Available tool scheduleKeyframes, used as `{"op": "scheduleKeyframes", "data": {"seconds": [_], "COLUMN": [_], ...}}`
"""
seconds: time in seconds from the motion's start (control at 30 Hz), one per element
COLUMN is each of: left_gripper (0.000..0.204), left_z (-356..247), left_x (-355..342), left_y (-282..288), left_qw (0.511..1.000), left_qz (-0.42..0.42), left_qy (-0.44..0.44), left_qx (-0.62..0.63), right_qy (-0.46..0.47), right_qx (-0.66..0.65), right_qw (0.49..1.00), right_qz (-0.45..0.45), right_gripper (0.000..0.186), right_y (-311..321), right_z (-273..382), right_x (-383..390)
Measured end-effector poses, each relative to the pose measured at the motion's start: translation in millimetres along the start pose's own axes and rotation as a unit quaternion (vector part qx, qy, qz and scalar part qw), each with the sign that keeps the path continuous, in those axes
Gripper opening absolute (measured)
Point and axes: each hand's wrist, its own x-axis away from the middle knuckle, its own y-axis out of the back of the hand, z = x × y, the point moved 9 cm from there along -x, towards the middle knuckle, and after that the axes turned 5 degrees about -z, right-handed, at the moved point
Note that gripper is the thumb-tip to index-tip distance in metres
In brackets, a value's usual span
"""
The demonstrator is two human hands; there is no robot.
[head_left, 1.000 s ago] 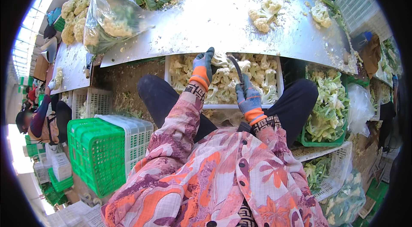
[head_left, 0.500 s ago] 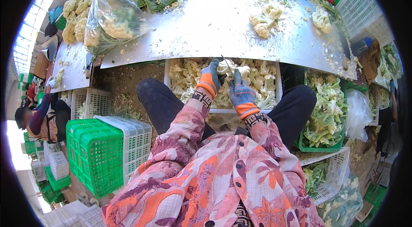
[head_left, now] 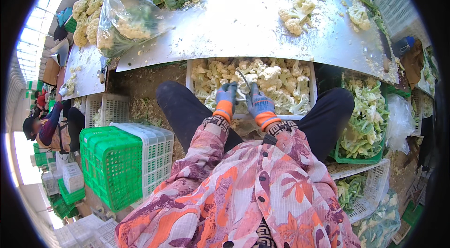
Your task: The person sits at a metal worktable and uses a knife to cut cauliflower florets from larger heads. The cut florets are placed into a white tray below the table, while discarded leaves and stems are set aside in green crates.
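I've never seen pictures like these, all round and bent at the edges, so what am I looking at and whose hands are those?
There's no machine here. A person wears a wide fisheye camera on the head, looking down, which bends straight edges. The patterned jacket at the bottom is the wearer's own.

Both hands are gloved. The right hand holds a knife with a dark, curved blade. The left hand is beside a pale cauliflower piece; how firmly it grips is hard to tell.

Around the hands is a white crate of cauliflower florets. Beyond it, a shiny table carries a larger cauliflower chunk, scattered crumbs and a clear plastic bag with cauliflower in it.
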Motion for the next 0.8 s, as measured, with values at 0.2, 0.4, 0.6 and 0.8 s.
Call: {"op": "scheduleKeyframes", "data": {"seconds": [0.2, 0.4, 0.6, 0.8], "left_gripper": [0.046, 0.056, 0.051, 0.025], "left_z": [-88, -102, -90, -72], "left_x": [17, 62, 49, 7], "left_y": [-13, -129, -153, -135], "left_qw": [0.844, 0.735, 0.704, 0.953], "left_qz": [-0.097, 0.092, 0.113, 0.254], "left_qy": [-0.423, -0.480, -0.465, -0.115], "left_qx": [-0.317, -0.471, -0.525, -0.121], "right_qy": [-0.046, -0.107, -0.125, -0.071], "right_qx": [-0.115, -0.158, -0.157, -0.212], "right_qw": [0.985, 0.958, 0.952, 0.948], "right_qz": [-0.118, -0.216, -0.229, -0.227], "right_gripper": [0.059, 0.050, 0.051, 0.053], "right_y": [42, 78, 74, 83], "right_z": [-47, -76, -89, -73], "right_x": [26, 50, 53, 51]}}
